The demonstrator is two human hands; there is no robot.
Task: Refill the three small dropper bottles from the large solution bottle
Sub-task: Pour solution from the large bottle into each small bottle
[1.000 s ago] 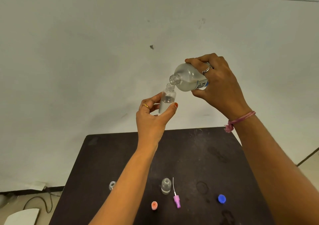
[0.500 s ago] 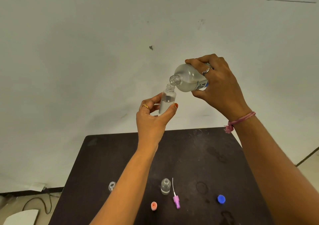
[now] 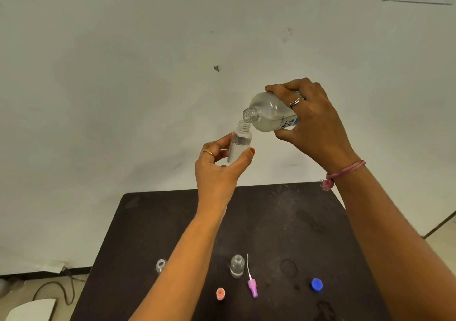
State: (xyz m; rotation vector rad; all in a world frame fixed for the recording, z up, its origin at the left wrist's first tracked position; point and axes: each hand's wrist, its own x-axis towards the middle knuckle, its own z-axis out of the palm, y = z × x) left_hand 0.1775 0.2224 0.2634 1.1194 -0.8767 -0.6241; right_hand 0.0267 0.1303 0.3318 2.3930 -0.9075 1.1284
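My left hand [image 3: 217, 170] pinches a small clear dropper bottle [image 3: 238, 143] upright between thumb and fingers, held high above the table. Clear liquid fills it to near the shoulder. My right hand [image 3: 313, 126] grips the large solution bottle [image 3: 269, 114], tilted so its open mouth sits just over the small bottle's neck. A second small bottle [image 3: 237, 266] stands on the dark table [image 3: 308, 234] with liquid inside. A third small clear bottle [image 3: 161, 265] stands at the left, partly hidden behind my left forearm.
On the table lie an orange cap [image 3: 220, 293], a pink nozzle with a thin white tube [image 3: 252, 286] and a blue cap [image 3: 316, 284]. A pale wall rises behind. Cables [image 3: 54, 288] and a white object [image 3: 29, 309] lie on the floor at the left.
Both hands hold nearly the same pose. The liquid level in the small bottle looks higher than a second ago.
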